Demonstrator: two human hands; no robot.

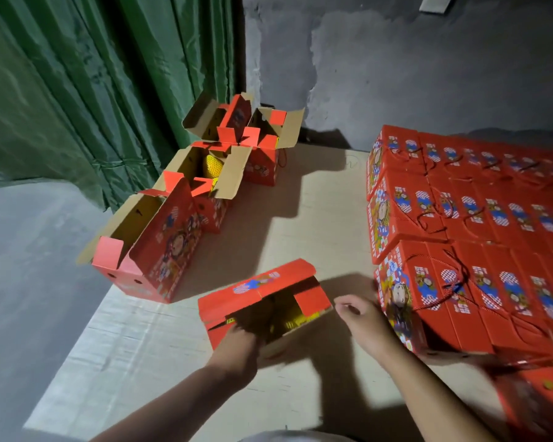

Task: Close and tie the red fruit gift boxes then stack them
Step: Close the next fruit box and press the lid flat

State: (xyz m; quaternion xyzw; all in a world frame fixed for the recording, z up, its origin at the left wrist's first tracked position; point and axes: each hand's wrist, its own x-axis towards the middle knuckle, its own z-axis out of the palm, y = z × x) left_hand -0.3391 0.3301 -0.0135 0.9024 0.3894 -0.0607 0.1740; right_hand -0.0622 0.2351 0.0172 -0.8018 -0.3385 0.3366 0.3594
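Red gift box in front of you (262, 301): it lies on the cardboard sheet, its top flaps half shut, with yellow fruit packing just visible in the dark gap.
Your left hand (237, 342): it is at the near edge of that box, fingers reaching into the opening; blur and shadow hide them, so you cannot tell how they are set.
Your right hand (361, 317): it hovers just right of the box, fingers loosely curled and holding nothing.
Open boxes (179, 199): a row of them runs along your left toward the far wall, flaps up; one shows a yellow netted fruit (213, 165) inside.
Closed boxes (466, 224): they are packed side by side in a stacked block at your right, red cord handles lying on their lids.
Surface: a pale cardboard sheet (316, 202) spread over a grey floor.
Room: a green curtain (93, 74) hangs at the left, and a rough grey wall (396, 65) stands behind.
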